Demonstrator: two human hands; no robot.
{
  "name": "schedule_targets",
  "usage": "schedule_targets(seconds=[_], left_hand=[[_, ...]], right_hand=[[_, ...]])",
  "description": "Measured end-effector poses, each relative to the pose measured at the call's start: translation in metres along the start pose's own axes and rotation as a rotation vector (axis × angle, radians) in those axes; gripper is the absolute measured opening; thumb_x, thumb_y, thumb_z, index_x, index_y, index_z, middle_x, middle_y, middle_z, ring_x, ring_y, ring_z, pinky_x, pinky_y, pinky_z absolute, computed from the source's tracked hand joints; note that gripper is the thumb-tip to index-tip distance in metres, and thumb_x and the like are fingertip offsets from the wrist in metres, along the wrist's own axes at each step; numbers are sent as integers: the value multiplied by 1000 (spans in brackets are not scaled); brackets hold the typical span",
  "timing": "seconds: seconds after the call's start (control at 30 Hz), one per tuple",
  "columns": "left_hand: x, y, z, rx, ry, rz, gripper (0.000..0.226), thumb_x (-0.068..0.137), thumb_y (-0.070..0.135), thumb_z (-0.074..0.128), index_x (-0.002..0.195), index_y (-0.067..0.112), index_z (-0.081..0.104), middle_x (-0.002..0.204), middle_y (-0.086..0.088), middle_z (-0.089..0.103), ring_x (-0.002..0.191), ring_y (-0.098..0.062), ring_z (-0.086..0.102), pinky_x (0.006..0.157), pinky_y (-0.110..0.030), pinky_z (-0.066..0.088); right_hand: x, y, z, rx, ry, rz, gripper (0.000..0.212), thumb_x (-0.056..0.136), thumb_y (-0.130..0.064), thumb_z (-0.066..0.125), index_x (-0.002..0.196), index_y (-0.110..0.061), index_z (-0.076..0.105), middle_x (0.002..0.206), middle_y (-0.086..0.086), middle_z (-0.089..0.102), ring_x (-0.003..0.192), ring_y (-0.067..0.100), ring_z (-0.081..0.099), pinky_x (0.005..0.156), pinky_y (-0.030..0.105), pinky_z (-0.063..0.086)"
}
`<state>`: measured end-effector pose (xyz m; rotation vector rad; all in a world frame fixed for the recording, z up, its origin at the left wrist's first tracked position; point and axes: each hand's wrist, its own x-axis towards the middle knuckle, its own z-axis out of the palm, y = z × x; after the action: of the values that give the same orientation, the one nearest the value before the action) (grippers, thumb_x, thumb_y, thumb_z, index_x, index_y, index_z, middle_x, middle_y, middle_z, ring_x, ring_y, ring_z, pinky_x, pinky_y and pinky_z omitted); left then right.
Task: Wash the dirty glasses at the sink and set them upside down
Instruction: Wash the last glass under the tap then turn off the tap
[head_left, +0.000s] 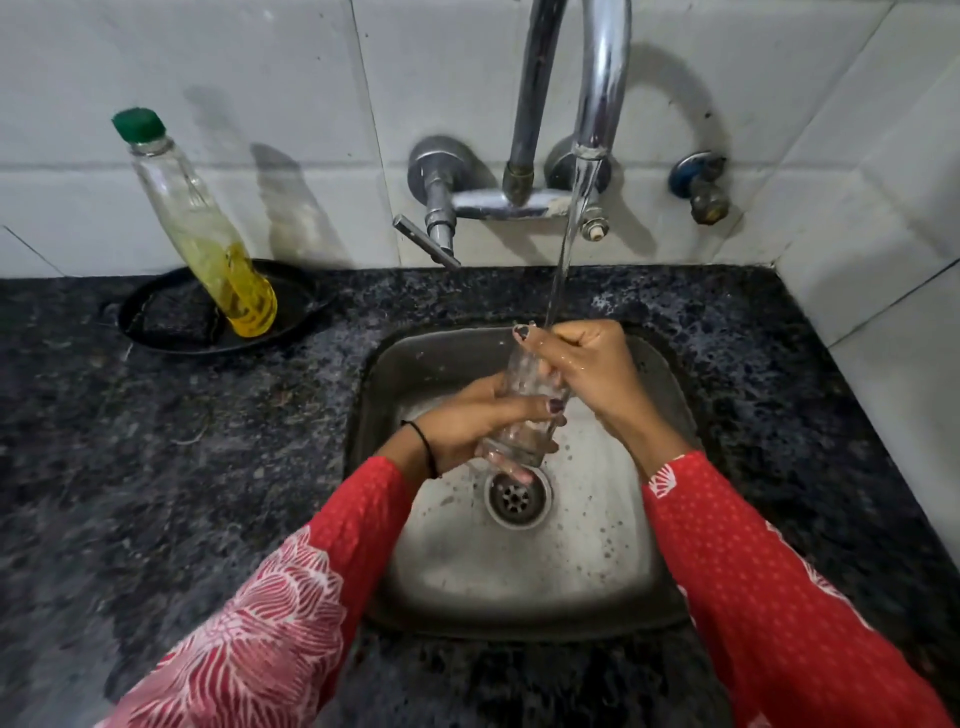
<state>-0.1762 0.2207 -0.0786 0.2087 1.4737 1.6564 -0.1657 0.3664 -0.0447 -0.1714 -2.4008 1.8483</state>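
Observation:
A clear drinking glass is held over the steel sink, tilted with its mouth up toward the running water. My left hand grips the glass around its lower half. My right hand holds the rim, fingers curled at the mouth, wet from the stream. Water pours from the tap spout onto the rim and my right hand. The glass base sits just above the drain.
A bottle of yellow dish liquid with a green cap leans in a black dish on the dark granite counter, left of the sink. A tap lever and valves stick out from the tiled wall.

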Motion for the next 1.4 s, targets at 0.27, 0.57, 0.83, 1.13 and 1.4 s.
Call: schedule_targets(seconds=[0.27,0.57,0.83,1.13,1.4], left_hand=[[20,-29,5,200,375,373,58,64,-3,81,113,5,51,109,-7,62,95,-3,61,83,-21,51],[16,-47,16,-448,354,191,57,84,-10,58,135,9,40,113,-15,61,99,-23,60,97,-35,45],[12,-16,21,-551,497,322,31,94,13,53,124,20,56,114,2,63,105,-11,56,100,-35,41],[17,-4,24,-256,545,422,18,94,11,54,108,18,62,103,-5,66,92,-17,60,87,-36,48],[-5,-15,23,-553,375,73,58,93,60,31,119,15,56,86,-5,62,67,-18,57,50,-27,50]], right_hand=[[-13,-16,-4,-765,-290,-67,17,92,-25,56,89,-14,68,86,7,70,86,25,62,84,35,47],[-40,14,1,-692,118,-400,15,88,-19,61,86,-9,72,89,2,67,102,14,53,88,22,46],[-27,39,10,726,580,453,28,89,-16,61,62,-13,70,65,-5,69,69,9,57,71,24,43],[-33,49,25,1265,459,598,22,92,-28,53,96,-7,59,73,6,60,55,14,60,57,23,52],[4,26,15,842,285,320,14,83,-7,65,72,-15,62,59,-6,63,58,6,59,60,21,50]])
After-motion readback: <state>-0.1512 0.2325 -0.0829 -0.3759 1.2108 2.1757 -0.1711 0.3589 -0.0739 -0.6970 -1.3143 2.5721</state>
